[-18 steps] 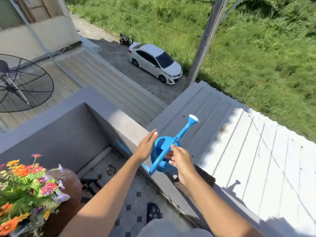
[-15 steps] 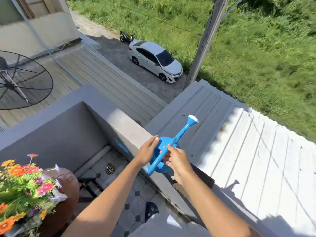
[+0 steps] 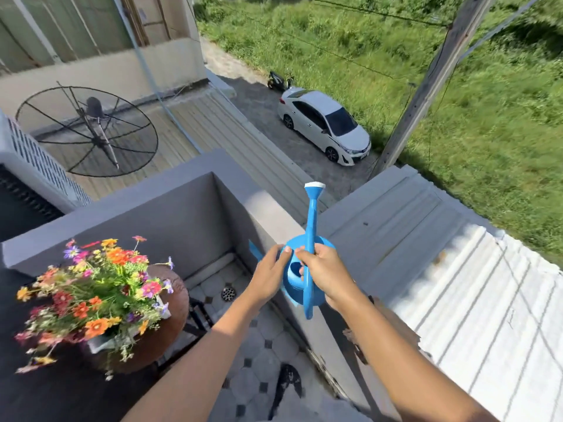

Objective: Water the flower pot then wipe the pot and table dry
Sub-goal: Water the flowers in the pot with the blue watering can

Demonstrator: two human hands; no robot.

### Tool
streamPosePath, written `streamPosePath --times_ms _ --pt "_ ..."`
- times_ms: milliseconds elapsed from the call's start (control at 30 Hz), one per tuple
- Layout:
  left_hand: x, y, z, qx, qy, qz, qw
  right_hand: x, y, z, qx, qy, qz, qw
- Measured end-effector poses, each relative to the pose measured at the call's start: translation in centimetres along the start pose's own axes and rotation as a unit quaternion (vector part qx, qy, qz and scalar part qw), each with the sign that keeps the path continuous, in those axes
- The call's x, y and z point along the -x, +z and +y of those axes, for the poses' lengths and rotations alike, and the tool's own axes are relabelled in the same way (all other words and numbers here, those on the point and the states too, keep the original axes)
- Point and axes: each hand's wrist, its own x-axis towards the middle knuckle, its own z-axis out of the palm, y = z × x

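A blue watering can [image 3: 304, 278] with a white-tipped spout pointing away from me is held above the grey balcony wall [image 3: 268, 214]. My right hand [image 3: 326, 275] grips its handle from the right. My left hand [image 3: 269, 274] presses against the can's left side. A white flower pot [image 3: 102, 342] full of orange, pink and purple flowers [image 3: 91, 296] stands on a round brown table [image 3: 170, 330] at the lower left, well apart from the can.
A tiled balcony floor [image 3: 262, 345] with a round drain [image 3: 228, 293] lies below. A corrugated roof [image 3: 457, 300] stretches to the right of the wall. A satellite dish [image 3: 88, 132], a white car [image 3: 326, 126] and a pole [image 3: 432, 80] are far below.
The view swung left, bringing the flowers and table more into view. The can's spout turned from slanting right to pointing almost straight away, and both hands drew closer around the can.
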Motion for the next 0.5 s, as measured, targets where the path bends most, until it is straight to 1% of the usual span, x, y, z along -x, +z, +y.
streamPosePath --times_ms 133,267,367,433,500 --pt "4.4 -5.2 0.2 0.010 0.017 0.071 0.997 3.5 4.4 -2.6 0.077 -0.060 -0.050 0.994" --pt "9.4 -10.2 0.1 0.006 0.029 0.164 0.986 6.7 8.4 -5.0 0.177 -0.125 -0.072 0.974" --pt "12.9 -13.5 -0.3 0.007 0.024 0.201 0.979 9.3 11.6 -6.8 0.236 -0.191 -0.108 0.947" --pt "15.2 -15.6 -0.9 0.023 0.016 0.219 0.975 10.9 13.8 -8.0 0.283 -0.204 -0.135 0.928" --pt "17.3 -17.3 -1.4 0.060 0.013 0.238 0.969 12.2 16.0 -9.1 0.354 -0.216 -0.145 0.899"
